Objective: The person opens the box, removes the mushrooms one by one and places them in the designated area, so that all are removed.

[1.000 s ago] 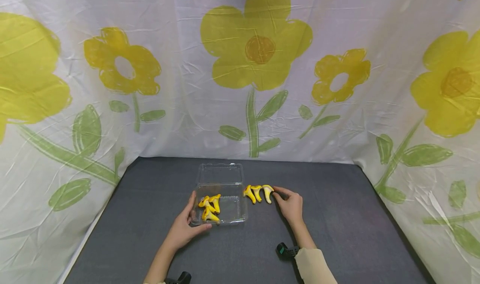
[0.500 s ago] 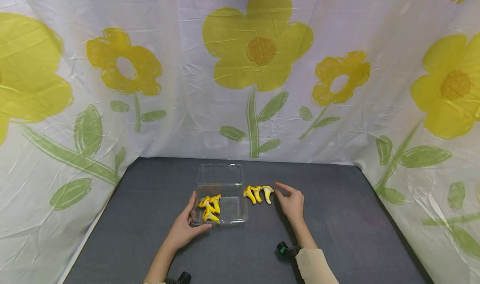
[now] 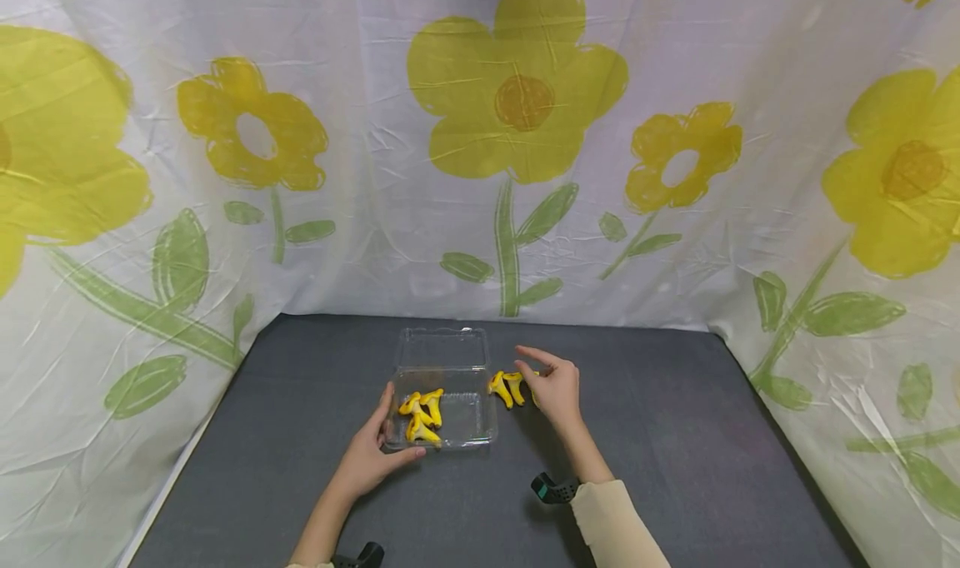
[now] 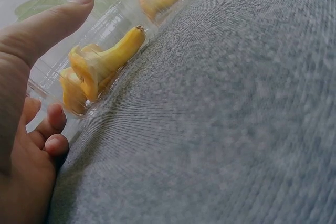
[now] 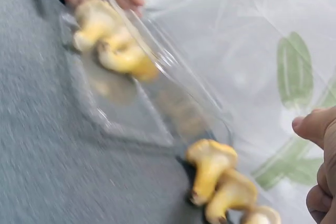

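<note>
Hovering empty, your right hand [image 3: 557,391], thumb and forefinger parted, is nearer loose yellow mushrooms [image 3: 516,389], just left and beneath, stems toward you; your left hand [image 3: 366,460] grips clear container [image 3: 470,422].

Head view from above, facing forward and down over surface [image 3: 675,435], tilted wrist views close in, all sharing the clear box [image 3: 468,418]
</note>
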The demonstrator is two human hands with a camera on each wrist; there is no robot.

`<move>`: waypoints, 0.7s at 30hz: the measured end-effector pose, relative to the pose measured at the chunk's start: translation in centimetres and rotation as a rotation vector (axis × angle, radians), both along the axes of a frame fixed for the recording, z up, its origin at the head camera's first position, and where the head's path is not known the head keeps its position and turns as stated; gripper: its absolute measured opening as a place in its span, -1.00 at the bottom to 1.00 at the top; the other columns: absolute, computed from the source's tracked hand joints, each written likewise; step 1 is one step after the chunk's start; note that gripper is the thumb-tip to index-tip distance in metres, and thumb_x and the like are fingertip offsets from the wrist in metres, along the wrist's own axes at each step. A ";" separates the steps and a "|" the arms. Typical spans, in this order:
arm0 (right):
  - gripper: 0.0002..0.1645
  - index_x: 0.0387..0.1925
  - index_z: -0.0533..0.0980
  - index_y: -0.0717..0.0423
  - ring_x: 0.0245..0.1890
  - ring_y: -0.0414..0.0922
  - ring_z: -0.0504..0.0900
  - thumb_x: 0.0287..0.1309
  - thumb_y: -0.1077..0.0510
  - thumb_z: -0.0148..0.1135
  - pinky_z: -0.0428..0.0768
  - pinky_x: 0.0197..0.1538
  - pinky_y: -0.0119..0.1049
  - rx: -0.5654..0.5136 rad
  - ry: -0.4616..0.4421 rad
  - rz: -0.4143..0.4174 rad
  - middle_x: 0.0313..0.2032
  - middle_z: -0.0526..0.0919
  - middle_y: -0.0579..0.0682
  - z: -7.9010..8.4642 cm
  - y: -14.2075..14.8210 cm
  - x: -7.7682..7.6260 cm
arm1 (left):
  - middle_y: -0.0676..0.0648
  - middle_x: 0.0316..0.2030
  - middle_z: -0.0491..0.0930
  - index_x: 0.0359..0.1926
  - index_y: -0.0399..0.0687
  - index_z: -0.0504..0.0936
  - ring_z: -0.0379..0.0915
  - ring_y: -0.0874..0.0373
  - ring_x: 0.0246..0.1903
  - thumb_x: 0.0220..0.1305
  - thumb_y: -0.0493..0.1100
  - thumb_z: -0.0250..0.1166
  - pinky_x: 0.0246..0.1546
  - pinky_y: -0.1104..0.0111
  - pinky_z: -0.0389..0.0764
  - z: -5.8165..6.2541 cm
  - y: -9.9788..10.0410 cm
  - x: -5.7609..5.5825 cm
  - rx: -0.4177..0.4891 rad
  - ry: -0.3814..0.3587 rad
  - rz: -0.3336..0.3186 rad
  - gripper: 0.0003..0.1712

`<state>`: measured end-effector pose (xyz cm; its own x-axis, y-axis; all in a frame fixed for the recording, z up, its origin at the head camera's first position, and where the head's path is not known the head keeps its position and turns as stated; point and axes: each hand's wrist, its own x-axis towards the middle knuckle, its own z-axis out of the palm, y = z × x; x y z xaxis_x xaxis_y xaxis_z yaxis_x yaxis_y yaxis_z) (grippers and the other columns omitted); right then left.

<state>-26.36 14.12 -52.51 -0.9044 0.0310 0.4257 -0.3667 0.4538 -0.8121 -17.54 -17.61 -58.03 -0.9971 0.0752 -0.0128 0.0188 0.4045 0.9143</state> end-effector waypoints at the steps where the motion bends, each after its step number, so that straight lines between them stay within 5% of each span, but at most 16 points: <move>1: -0.72 0.01 0.80 0.12 -0.91 -0.44 0.01 0.28 0.26 0.51 0.09 -0.74 -0.48 0.000 -0.008 0.010 -0.58 0.74 0.24 0.0 -0.4 0.1 | -0.04 -0.28 0.28 0.75 0.12 -0.15 0.14 0.20 -0.41 0.04 0.06 0.72 -0.38 0.39 0.24 0.0 0.0 0.0 0.001 0.002 -0.002 0.50; 5: -0.73 -0.01 0.81 0.12 -0.89 -0.45 0.01 0.25 0.26 0.53 0.10 -0.73 -0.50 -0.006 -0.017 0.049 -0.58 0.74 0.23 0.3 -2.2 0.3 | -0.03 -0.30 0.28 0.75 0.13 -0.15 0.14 0.20 -0.41 0.05 0.05 0.72 -0.38 0.39 0.24 -0.2 -0.1 0.0 -0.001 0.010 -0.005 0.49; 15: -0.70 0.02 0.79 0.19 -0.90 -0.48 0.04 0.24 0.29 0.52 0.14 -0.74 -0.51 -0.041 -0.020 0.185 -0.11 0.83 0.19 0.4 -6.8 0.7 | -0.07 -0.18 0.36 0.75 0.08 -0.12 0.19 0.17 -0.36 0.05 0.01 0.72 -0.34 0.37 0.28 -0.1 0.0 0.1 0.007 0.029 0.006 0.47; 21: -0.70 0.03 0.80 0.09 -0.89 -0.44 0.01 0.27 0.23 0.53 0.16 -0.72 -0.49 0.002 -0.052 0.211 -0.08 0.84 0.08 0.3 -8.7 1.3 | -0.02 -0.31 0.29 0.75 0.06 -0.14 0.18 0.19 -0.40 0.09 0.00 0.70 -0.37 0.38 0.28 -0.1 0.0 0.1 0.018 0.041 -0.009 0.46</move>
